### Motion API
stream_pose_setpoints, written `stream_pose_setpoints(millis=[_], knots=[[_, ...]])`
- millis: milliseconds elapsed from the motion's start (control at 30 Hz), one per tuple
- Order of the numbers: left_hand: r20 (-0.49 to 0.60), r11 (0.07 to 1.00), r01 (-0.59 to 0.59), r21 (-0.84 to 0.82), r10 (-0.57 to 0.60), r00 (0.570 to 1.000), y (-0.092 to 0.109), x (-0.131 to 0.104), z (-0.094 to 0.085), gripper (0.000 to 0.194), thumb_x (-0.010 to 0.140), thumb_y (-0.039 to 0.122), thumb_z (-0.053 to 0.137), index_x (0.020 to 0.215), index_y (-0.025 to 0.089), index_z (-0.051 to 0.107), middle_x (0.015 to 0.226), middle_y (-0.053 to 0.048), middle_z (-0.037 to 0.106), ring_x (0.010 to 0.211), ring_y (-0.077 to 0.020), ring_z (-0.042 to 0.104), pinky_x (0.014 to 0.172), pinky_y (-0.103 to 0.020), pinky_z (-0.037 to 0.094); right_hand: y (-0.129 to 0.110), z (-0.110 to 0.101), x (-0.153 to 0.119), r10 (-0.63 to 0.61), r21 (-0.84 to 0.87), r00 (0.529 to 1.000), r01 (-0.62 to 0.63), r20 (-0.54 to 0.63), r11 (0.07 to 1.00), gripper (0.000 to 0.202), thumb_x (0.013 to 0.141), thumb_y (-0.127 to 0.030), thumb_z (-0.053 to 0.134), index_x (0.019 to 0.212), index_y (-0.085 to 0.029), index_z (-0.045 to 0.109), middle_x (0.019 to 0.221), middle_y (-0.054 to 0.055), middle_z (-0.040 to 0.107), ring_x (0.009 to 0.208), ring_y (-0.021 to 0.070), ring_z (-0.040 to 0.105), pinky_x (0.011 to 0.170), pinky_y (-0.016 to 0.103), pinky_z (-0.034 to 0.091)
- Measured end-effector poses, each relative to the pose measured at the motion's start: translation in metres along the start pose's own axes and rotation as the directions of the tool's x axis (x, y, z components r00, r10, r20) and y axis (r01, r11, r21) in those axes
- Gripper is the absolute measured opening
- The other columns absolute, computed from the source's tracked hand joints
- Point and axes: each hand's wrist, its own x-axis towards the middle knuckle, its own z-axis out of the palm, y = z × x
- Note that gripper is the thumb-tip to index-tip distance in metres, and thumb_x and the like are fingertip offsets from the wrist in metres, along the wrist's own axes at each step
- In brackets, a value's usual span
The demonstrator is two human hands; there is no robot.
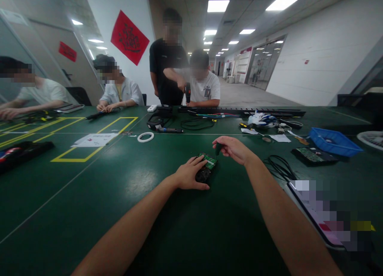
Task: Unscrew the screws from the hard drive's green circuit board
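Observation:
A hard drive (204, 174) with a green circuit board (210, 160) facing up lies on the dark green table in front of me. My left hand (191, 173) holds it from the left, fingers spread across the board and thumb along the near edge. From the right, my right hand (233, 149) grips a screwdriver (218, 149) by its dark handle. The screwdriver stands nearly upright over the board's far right part. Its tip is too small to tell whether it sits in a screw.
To the right are a black cable (278, 166), another board-bearing unit (314, 154), a blue tray (335, 141) and a phone (317, 216). A white tape roll (145, 137) and a pen-like tool (170, 130) lie ahead. Several people sit or stand across the table, one with a power drill (188, 93).

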Motion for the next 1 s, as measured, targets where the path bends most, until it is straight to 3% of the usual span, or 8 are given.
stream_pose_setpoints(millis=[600,1000], knots=[[0.001,1.000,0.005,-0.001,-0.005,1.000,0.0008,0.0002,-0.0004,0.114,0.066,0.086,0.060,0.157,0.032,0.018,0.166,-0.004,0.010,0.150,-0.0386,0.012,0.118,-0.055,0.024,-0.0026,0.0024,-0.0012,0.011,0.008,1.000,-0.011,-0.007,1.000,0.022,0.084,-0.036,0.060,0.087,-0.016,0.068,0.096,0.011,0.072,0.052,0.0091,0.045,0.042,0.024,0.029],[0.013,1.000,0.010,-0.001,-0.010,1.000,0.0032,-0.0004,-0.0028,0.114,0.066,0.085,0.060,0.157,0.032,0.017,0.166,-0.003,0.009,0.149,-0.0393,0.012,0.118,-0.056,0.024,-0.0002,0.0019,-0.0010,0.033,0.015,0.999,-0.033,0.023,0.999,0.025,0.086,-0.037,0.057,0.094,-0.016,0.069,0.092,0.011,0.072,0.053,0.0110,0.047,0.044,0.025,0.033]])
